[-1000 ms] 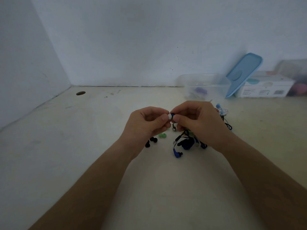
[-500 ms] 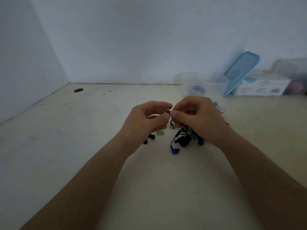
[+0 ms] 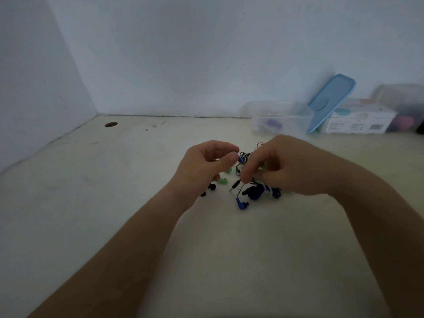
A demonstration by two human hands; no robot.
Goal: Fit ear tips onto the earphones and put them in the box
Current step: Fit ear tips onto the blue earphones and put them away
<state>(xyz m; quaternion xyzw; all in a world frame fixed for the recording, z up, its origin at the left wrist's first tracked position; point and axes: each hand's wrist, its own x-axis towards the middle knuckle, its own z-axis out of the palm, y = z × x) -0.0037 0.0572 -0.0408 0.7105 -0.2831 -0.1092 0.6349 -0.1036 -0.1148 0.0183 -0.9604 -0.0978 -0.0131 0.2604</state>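
Observation:
My left hand (image 3: 206,166) pinches a small blue earbud (image 3: 240,159) between thumb and forefinger, just above the table. My right hand (image 3: 286,166) hovers over the tangled earphone pile (image 3: 259,191), fingers curled downward. Its forefinger tip is close to a black jack plug (image 3: 235,185); whether it grips a cable is hidden. A second blue earbud (image 3: 241,204) lies at the front of the pile. Loose green ear tips (image 3: 222,180) and black ear tips (image 3: 211,187) lie under my left hand. The clear plastic box (image 3: 280,118) stands open at the back right.
A light-blue lid (image 3: 330,102) leans against a white carton (image 3: 358,121) beside the box. Another clear container (image 3: 403,106) stands at the far right. Walls close off the back and left, and a round hole (image 3: 111,124) is in the tabletop at the back left.
My hands have come apart. The right hand let go of the earbud and dropped toward the pile, while the left hand keeps pinching the blue earbud.

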